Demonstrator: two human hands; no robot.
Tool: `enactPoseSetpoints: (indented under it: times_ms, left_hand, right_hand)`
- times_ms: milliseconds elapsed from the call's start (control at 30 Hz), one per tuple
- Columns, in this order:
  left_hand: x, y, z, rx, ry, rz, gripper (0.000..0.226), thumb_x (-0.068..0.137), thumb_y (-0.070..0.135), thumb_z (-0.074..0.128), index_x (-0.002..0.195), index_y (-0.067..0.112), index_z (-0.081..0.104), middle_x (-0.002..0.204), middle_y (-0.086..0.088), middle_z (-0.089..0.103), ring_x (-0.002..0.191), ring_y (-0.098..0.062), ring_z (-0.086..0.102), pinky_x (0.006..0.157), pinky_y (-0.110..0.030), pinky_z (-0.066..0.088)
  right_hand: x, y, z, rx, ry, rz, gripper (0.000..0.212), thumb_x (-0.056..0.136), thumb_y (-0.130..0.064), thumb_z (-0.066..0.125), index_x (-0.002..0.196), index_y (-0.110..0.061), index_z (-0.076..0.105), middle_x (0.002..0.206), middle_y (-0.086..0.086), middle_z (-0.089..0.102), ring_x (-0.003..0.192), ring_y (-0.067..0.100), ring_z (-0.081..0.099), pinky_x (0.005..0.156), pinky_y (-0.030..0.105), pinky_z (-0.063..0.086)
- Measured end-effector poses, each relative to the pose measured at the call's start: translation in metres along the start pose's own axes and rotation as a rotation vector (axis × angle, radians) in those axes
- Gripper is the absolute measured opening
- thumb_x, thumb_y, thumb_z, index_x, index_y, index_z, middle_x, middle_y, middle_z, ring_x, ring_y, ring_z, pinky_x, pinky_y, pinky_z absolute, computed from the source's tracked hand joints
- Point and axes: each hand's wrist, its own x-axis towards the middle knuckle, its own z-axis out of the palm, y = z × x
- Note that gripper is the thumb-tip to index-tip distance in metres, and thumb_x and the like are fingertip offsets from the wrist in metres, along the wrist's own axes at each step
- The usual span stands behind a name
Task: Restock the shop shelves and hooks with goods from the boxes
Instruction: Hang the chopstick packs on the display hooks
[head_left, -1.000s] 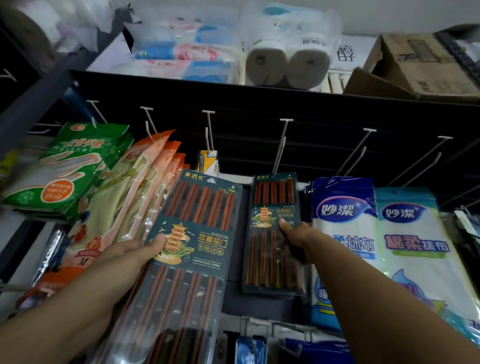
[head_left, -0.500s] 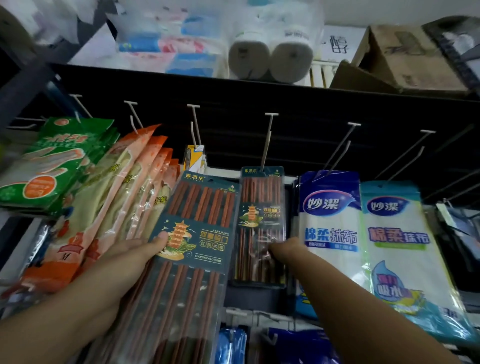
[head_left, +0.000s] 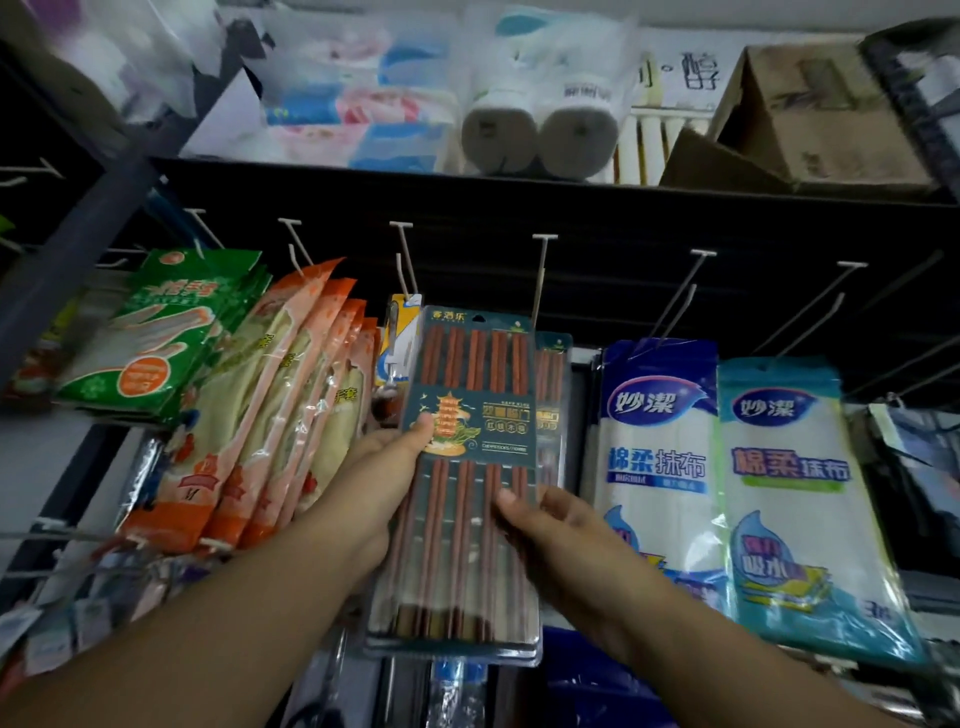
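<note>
A dark green pack of red-brown chopsticks (head_left: 470, 395) is held upright in front of the pegboard. My left hand (head_left: 387, 467) grips its left edge, thumb on the printed card. My right hand (head_left: 545, 525) pinches its lower right side, thumb on the clear front. At least one more pack lies stacked behind it at the bottom. Another chopstick pack (head_left: 553, 384) hangs on a hook (head_left: 540, 275) just behind and to the right, mostly hidden by the held pack.
Green and orange glove packs (head_left: 270, 405) hang at left. Blue and teal cloth packs (head_left: 779, 499) hang at right. Bare hooks (head_left: 691, 291) stick out above them. The shelf above carries paper rolls (head_left: 540, 130) and a cardboard box (head_left: 810, 109).
My right hand left the hanging chopstick pack and took hold of the pack in my left hand. That pack moved up and right, in front of the hanging one.
</note>
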Motion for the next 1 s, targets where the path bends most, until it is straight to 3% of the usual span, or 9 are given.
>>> enactPoseSetpoints:
  times_ms: [133,233,300,367,567,733,1000]
  left_hand:
    - [0.002,0.012,0.009,0.083,-0.042,0.042,0.066,0.055,0.077,0.064,0.102,0.030,0.062,0.115,0.000,0.066,0.110,-0.025,0.060,0.101,-0.052,0.043]
    - [-0.004,0.021,0.007,0.206,-0.003,0.132,0.031,0.086,0.053,0.059,0.098,0.024,0.054,0.107,-0.001,0.063,0.098,-0.020,0.061,0.088,-0.039,0.050]
    - [-0.005,0.017,-0.002,0.274,0.039,0.174,0.017,0.093,0.036,0.058,0.095,0.019,0.054,0.099,-0.002,0.063,0.083,-0.016,0.060,0.070,-0.031,0.048]
    - [-0.010,0.013,-0.010,0.306,0.047,0.181,0.013,0.093,0.029,0.058,0.093,0.017,0.055,0.093,-0.003,0.063,0.075,-0.016,0.060,0.063,-0.028,0.045]
    - [-0.013,0.008,-0.028,0.343,0.049,0.165,0.009,0.093,0.019,0.058,0.091,0.010,0.059,0.083,-0.006,0.065,0.066,-0.018,0.059,0.062,-0.030,0.044]
    - [-0.018,0.002,-0.033,0.395,0.036,0.155,0.007,0.092,0.011,0.056,0.086,0.009,0.059,0.080,-0.008,0.065,0.065,-0.019,0.059,0.058,-0.028,0.042]
    - [-0.016,-0.011,-0.029,0.382,0.032,0.145,0.009,0.092,0.010,0.057,0.083,0.007,0.058,0.075,-0.007,0.064,0.061,-0.018,0.057,0.059,-0.028,0.041]
  right_hand:
    - [0.006,-0.005,-0.009,0.047,0.094,-0.108,0.025,0.096,-0.022,0.054,0.116,-0.007,0.056,0.102,0.014,0.073,0.092,0.027,0.071,0.073,0.039,0.056]
    - [0.016,-0.016,-0.022,0.005,0.199,-0.190,0.026,0.096,-0.021,0.054,0.117,-0.005,0.056,0.104,0.012,0.072,0.097,0.025,0.070,0.070,0.030,0.055]
    - [0.020,-0.027,-0.026,0.035,0.235,-0.211,0.027,0.097,-0.018,0.053,0.118,-0.002,0.055,0.098,0.014,0.072,0.081,0.021,0.072,0.061,0.027,0.055]
    - [0.024,-0.038,-0.029,0.064,0.253,-0.210,0.028,0.098,-0.016,0.052,0.120,0.001,0.053,0.093,0.015,0.071,0.068,0.017,0.071,0.051,0.025,0.053]
    - [0.040,-0.052,-0.037,0.030,0.330,-0.194,0.032,0.096,-0.020,0.055,0.122,0.000,0.054,0.100,0.014,0.071,0.073,0.019,0.072,0.052,0.026,0.054]
    - [0.048,-0.054,-0.039,0.022,0.341,-0.167,0.032,0.097,-0.021,0.054,0.122,-0.002,0.052,0.092,0.010,0.070,0.071,0.017,0.071,0.052,0.027,0.053]
    - [0.056,-0.039,-0.041,0.011,0.349,-0.106,0.033,0.096,-0.021,0.056,0.121,-0.001,0.050,0.093,0.012,0.070,0.076,0.021,0.070,0.059,0.033,0.054]
